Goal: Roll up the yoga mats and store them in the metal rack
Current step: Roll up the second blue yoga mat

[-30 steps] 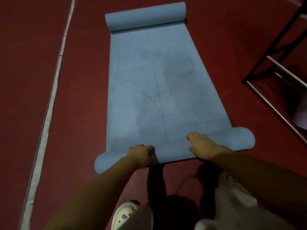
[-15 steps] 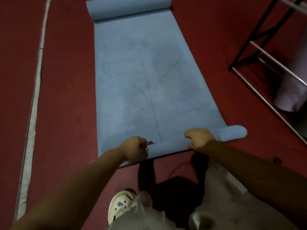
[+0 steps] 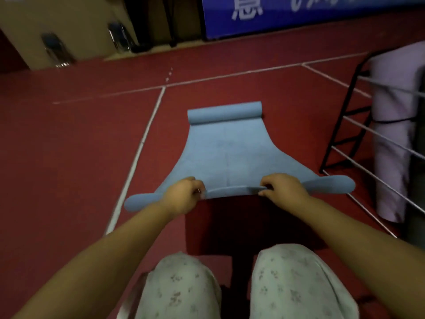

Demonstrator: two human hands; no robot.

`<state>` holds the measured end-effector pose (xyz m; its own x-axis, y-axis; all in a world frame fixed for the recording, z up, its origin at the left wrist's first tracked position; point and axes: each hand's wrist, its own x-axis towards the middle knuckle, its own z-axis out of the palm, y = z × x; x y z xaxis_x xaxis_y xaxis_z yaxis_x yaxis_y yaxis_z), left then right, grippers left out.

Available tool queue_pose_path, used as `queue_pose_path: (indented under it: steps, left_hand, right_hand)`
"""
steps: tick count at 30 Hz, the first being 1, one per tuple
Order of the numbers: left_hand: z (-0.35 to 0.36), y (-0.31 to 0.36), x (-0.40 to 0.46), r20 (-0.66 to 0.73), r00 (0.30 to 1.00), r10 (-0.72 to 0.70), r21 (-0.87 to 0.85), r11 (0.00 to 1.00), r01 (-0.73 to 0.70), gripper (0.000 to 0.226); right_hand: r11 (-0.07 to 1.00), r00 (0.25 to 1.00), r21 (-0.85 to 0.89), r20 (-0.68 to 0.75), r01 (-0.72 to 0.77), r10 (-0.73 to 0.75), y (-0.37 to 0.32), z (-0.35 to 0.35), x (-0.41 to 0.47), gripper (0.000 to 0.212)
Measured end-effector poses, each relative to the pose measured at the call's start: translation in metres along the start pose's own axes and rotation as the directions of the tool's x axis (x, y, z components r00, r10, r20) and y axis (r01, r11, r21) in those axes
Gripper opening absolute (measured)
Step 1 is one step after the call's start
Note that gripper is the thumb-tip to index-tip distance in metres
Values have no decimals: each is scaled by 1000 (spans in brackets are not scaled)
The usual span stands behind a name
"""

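A blue yoga mat (image 3: 226, 153) lies on the red floor ahead of me, its far end curled into a roll. Its near edge is lifted off the floor. My left hand (image 3: 182, 195) grips that edge left of centre, fingers curled over it. My right hand (image 3: 282, 187) pinches the same edge right of centre. The mat's two near corners stick out sideways past my hands. The metal rack (image 3: 358, 143) stands at the right, with a rolled pale pink mat (image 3: 395, 125) upright inside it.
White court lines (image 3: 135, 155) cross the red floor left of the mat. A blue banner (image 3: 299, 12) and dark chairs (image 3: 55, 49) line the far wall. My knees in pale patterned trousers (image 3: 230, 286) fill the bottom of the view.
The view has tipped up from looking straight down to looking forward across the hall. Both hands have lifted the mat's near edge off the floor and now curl round it.
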<state>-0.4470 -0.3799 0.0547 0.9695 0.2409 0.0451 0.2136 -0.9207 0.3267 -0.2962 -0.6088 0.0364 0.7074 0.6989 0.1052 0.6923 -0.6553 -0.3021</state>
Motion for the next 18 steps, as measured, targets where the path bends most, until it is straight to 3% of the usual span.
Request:
queue_pose_path:
  steps: [8,13,18]
  left_hand:
    - [-96,42,-70,-107,972,209,97,975,-199,7]
    - [-118,40,-124,-76,958,278,123,956,-268,7]
    - [-115,32,-196,-47,951,307,107,948,-301,8]
  right_hand:
    - [999,985,22,-172,26,-22,-53,-94,-69,17]
    - [994,992,-42,-81,96,-100,-97,-108,-122,18]
    - [972,972,-1,-26,234,-234,-127,-99,-176,19]
